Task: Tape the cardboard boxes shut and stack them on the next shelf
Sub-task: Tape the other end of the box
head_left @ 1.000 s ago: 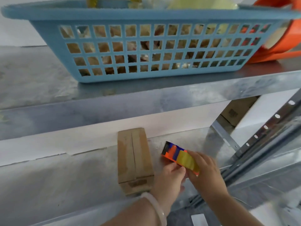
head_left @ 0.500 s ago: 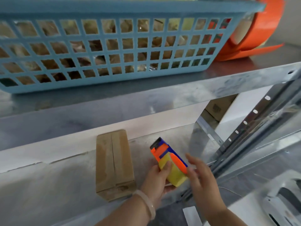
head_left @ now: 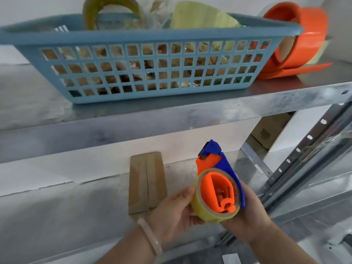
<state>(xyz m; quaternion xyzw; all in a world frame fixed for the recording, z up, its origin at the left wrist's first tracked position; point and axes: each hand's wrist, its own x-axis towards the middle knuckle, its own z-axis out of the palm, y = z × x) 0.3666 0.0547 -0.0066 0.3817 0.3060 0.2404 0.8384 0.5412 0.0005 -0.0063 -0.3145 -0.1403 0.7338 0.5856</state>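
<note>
A small cardboard box (head_left: 146, 181) lies flat on the lower metal shelf (head_left: 66, 210), its top flaps closed with a seam down the middle. Just right of it I hold an orange and blue tape dispenser (head_left: 219, 183) loaded with a yellowish clear tape roll, its open side facing me. My left hand (head_left: 175, 216) cups the roll from the left and covers the box's near right corner. My right hand (head_left: 247, 216) grips the dispenser from the right and below.
The upper shelf (head_left: 171, 115) carries a blue plastic basket (head_left: 144, 60) filled with packing items and an orange tape dispenser (head_left: 293, 42) at the right. More cardboard boxes (head_left: 270, 128) sit behind the perforated shelf upright (head_left: 304, 145) at the right.
The dispenser has been lifted and turned so its open side faces me, and both hands now close around it. The camera view has tilted upward.
</note>
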